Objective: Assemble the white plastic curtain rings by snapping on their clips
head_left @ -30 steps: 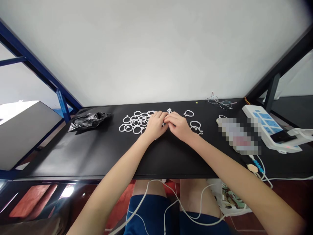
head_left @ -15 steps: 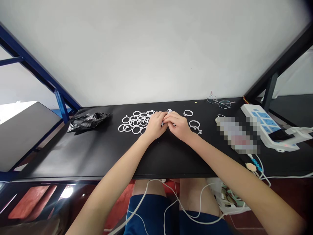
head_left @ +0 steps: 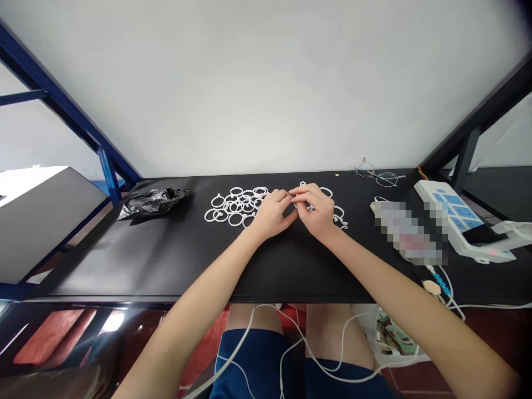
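Observation:
Both of my hands meet over the middle of the black table (head_left: 166, 255). My left hand (head_left: 272, 213) has its fingers curled, its fingertips pinched near my right hand's fingertips. My right hand (head_left: 318, 213) is closed in a pinch on a small white plastic ring, mostly hidden by the fingers. A heap of several white rings (head_left: 236, 203) lies just left of my left hand. A few more white rings (head_left: 339, 213) lie to the right of my right hand.
A crumpled black plastic bag (head_left: 153, 201) lies at the left. Eyeglasses (head_left: 380, 175) rest at the back right. A white power strip (head_left: 461, 219) and a blurred-out object (head_left: 409, 233) sit at the right. White cables (head_left: 291, 343) hang below the table edge.
My hands have lifted slightly off the table and the right hand's fingers have risen, pinching a ring. The view has shifted a little.

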`<state>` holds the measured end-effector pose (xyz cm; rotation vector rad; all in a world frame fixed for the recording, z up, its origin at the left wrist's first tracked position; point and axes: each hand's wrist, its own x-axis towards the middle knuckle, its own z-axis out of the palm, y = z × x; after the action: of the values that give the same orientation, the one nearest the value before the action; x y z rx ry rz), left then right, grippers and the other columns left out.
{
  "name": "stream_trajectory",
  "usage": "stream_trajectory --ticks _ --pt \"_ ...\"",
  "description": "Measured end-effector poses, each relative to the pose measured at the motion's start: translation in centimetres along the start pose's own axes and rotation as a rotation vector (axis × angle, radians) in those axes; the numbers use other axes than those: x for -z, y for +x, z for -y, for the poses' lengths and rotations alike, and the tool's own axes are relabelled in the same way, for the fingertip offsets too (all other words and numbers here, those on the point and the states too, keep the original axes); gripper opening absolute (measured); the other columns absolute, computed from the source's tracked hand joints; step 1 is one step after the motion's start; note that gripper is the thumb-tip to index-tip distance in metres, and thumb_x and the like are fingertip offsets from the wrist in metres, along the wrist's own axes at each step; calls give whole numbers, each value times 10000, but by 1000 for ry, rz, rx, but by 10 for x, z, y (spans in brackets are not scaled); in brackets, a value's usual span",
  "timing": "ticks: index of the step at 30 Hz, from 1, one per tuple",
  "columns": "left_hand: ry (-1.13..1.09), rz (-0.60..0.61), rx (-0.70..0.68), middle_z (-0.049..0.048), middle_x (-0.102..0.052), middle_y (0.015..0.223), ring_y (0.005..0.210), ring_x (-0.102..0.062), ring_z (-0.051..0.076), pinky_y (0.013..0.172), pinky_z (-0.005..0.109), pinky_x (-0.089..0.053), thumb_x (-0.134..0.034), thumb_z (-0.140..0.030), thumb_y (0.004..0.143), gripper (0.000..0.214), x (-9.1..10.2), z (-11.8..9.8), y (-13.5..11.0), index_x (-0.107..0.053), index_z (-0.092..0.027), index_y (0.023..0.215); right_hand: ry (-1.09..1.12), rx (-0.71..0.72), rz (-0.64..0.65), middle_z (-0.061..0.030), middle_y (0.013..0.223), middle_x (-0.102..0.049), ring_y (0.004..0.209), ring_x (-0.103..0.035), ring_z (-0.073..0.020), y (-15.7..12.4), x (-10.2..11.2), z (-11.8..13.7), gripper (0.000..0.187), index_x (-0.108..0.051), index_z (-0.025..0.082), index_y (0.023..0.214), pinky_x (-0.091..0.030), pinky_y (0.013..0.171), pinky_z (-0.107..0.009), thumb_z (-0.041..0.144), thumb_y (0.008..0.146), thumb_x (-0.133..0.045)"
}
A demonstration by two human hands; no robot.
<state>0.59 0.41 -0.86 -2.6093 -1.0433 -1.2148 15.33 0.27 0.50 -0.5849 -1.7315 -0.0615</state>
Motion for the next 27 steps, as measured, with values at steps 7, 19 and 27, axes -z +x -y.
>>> stream_trajectory --ticks 7,19,27 --pt "24 0 9 57 -555 849 765 -481 186 693 317 -424 -509 -226 893 99 1 1 -1 -564 -163 946 6 -10 30 -29 843 -707 766 -642 -175 -2 -2 2 233 -601 236 698 -556 669 -367 72 835 -509" --pt "30 -9 35 52 -535 821 754 -472 184 676 315 -425 -468 -221 912 107 1 1 -1 -561 -169 917 8 40 25 -42 821 -703 720 -618 -165 3 -1 5 240 -591 220 697 -526 662 -353 38 825 -502" --pt "38 46 50 52 -550 790 706 -509 170 643 301 -428 -484 -207 880 111 -4 4 -4 -578 -153 856 15 -44 143 -21 768 -688 715 -617 -165 1 -1 4 245 -584 229 677 -524 650 -341 62 823 -479"
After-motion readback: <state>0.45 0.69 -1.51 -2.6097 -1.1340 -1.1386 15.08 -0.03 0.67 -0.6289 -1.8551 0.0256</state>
